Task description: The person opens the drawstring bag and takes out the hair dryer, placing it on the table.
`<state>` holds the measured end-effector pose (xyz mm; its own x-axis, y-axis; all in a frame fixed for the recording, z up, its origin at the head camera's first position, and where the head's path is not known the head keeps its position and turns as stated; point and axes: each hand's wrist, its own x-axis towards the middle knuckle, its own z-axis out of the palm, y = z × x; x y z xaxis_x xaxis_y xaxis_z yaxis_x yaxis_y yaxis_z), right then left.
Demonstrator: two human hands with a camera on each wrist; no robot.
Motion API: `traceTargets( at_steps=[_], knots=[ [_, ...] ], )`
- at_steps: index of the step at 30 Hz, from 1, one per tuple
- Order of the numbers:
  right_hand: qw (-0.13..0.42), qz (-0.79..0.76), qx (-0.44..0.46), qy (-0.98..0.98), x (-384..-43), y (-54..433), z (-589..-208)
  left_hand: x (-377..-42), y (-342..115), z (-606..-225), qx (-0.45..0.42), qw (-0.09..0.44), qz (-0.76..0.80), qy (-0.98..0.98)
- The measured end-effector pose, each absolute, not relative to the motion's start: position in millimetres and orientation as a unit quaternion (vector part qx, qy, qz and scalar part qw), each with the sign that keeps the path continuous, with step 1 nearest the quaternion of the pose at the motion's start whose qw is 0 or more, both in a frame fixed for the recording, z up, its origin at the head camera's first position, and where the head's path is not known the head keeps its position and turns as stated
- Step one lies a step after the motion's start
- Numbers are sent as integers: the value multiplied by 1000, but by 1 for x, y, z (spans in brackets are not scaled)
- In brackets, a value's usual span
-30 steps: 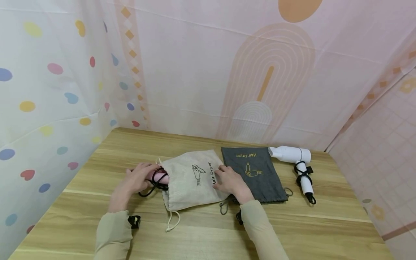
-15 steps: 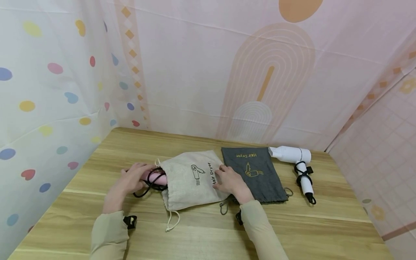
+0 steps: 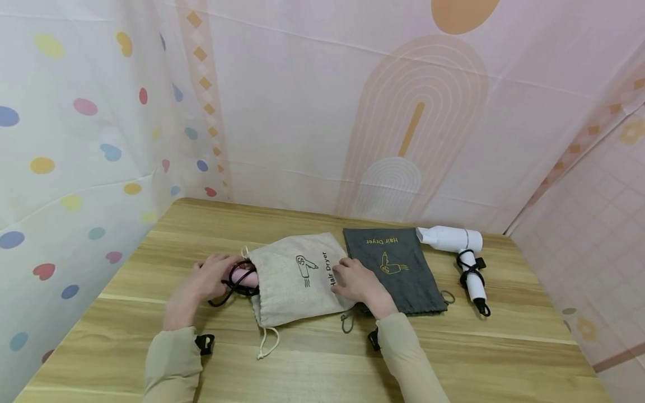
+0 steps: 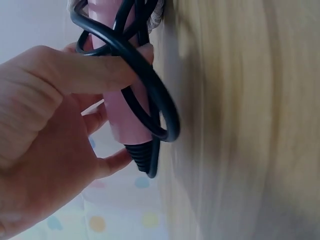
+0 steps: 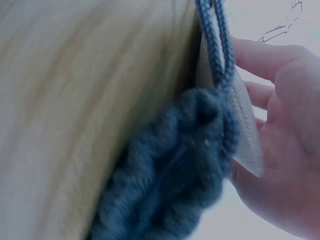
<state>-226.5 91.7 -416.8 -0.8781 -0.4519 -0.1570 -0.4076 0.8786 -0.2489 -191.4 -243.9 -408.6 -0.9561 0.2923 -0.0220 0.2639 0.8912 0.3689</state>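
A beige drawstring bag [image 3: 284,280] printed "Hair Dryer" lies on the table, its mouth toward the left. From that mouth juts the pink handle of a hair dryer [image 4: 127,117] with a black cord [image 4: 160,95] looped around it; the rest is hidden inside the cloth. My left hand [image 3: 209,277] grips the handle, thumb across the near side over the cord and fingers behind. My right hand [image 3: 358,282] holds the bag's closed right end with bent fingers. In the right wrist view, the bag's pale edge [image 5: 247,140] runs along the right palm.
A dark grey drawstring bag [image 3: 403,288] lies flat right of the beige one, its gathered mouth [image 5: 165,175] close to my right wrist. Beyond it rests a white hair dryer [image 3: 448,239] with its cord wrapped around the handle. Patterned curtains [image 3: 282,112] border the wooden table [image 3: 322,369].
My left hand slid slightly left along the pink hair dryer's handle, then came back a little to the right. The cord loop shifted left. My right hand has barely moved.
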Motion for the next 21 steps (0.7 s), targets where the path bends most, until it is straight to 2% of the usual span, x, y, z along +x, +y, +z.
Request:
traceTargets(
  at_steps=[11, 21],
  knots=[
    [89, -134, -297, 941, -215, 114, -402, -193, -241, -410, 144, 45, 181, 972],
    [17, -100, -371, 923, -210, 117, -412, -193, -243, -411, 150, 38, 196, 968]
  ],
)
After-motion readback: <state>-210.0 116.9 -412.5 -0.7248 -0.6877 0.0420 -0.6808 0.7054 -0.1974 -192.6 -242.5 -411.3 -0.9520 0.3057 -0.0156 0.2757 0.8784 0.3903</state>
